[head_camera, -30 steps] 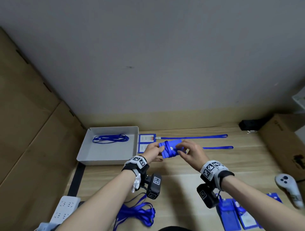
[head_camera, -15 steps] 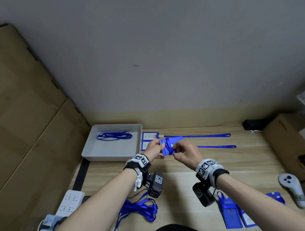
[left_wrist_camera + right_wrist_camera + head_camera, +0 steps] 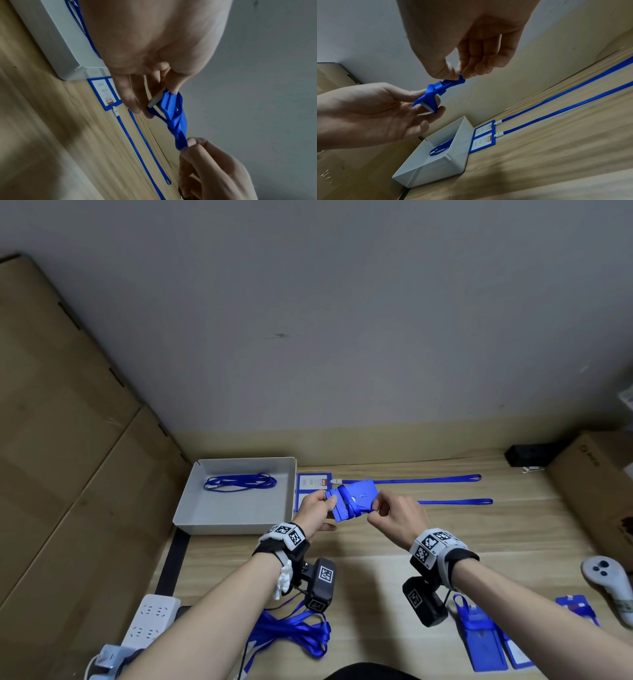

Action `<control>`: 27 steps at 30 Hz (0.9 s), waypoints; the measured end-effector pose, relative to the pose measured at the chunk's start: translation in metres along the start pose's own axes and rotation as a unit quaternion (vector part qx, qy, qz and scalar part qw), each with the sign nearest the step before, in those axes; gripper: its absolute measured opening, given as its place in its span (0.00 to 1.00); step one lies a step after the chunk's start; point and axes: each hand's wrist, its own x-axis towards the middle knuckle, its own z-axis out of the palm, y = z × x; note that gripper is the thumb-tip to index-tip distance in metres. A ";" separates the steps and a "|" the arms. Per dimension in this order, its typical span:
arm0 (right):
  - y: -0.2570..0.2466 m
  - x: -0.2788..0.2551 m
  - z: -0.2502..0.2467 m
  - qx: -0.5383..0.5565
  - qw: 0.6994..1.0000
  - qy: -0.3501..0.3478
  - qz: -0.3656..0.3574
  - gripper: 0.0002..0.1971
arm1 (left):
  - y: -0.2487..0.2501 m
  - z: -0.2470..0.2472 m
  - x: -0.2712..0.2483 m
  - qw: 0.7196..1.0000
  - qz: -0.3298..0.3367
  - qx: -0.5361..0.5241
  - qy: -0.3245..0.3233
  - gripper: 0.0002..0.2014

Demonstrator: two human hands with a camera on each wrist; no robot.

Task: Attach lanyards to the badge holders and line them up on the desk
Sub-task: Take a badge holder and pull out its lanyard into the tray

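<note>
Matt blue plastic badge holder, woven lanyard, wood-grain desk.

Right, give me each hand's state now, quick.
Left hand: fingers curled around one end of the blue badge holder, holding it.
Right hand: thumb and fingertips pinching the holder's other end, where the lanyard is wrapped around it.

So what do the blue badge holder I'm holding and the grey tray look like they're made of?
Badge holder: seemingly rigid matte plastic; it keeps flat faces and crisp edges in both hands.
Grey tray: likely moulded plastic, possibly coated card; smooth, thin, even walls with rounded corners.
</note>
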 end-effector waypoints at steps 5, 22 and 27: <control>0.003 0.001 0.004 0.029 0.999 0.017 -0.006 0.04 | -0.006 0.003 0.008 0.998 -0.030 -0.018 0.061 0.09; 0.053 0.029 -0.007 0.171 0.978 0.060 0.100 0.06 | -0.014 -0.027 0.027 0.988 0.010 0.140 0.071 0.16; 0.075 0.036 0.004 0.191 0.971 0.015 0.145 0.10 | -0.028 -0.019 0.030 0.972 0.000 0.105 0.208 0.13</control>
